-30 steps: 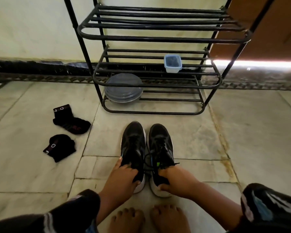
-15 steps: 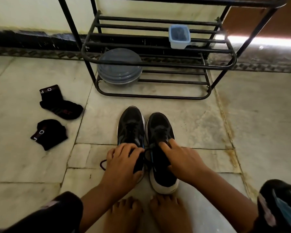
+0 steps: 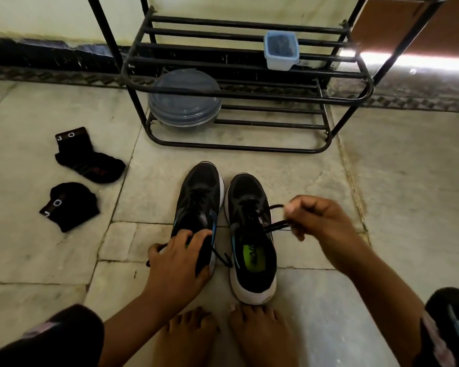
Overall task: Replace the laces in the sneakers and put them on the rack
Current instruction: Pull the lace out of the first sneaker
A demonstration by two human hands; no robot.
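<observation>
Two black sneakers with white soles stand side by side on the floor, toes toward the rack. My left hand [image 3: 179, 263] grips the heel part of the left sneaker [image 3: 200, 197], fingers curled over its collar and a loose lace end. My right hand [image 3: 318, 221] is to the right of the right sneaker [image 3: 249, 250] and pinches its black lace [image 3: 274, 225], pulled out sideways from the eyelets. The green insole shows inside the right sneaker. The black metal shoe rack [image 3: 247, 95] stands just beyond the sneakers.
A round lidded container [image 3: 184, 99] sits on the rack's bottom shelf, and a small blue-rimmed box [image 3: 281, 53] on the shelf above. Two black socks [image 3: 88, 160] [image 3: 69, 205] lie on the floor at left. My bare feet [image 3: 223, 337] are just behind the sneakers.
My right hand has moved off the right sneaker's tongue to the right, drawing the lace out. My left hand has stayed on the left sneaker. The camera has tilted lower.
</observation>
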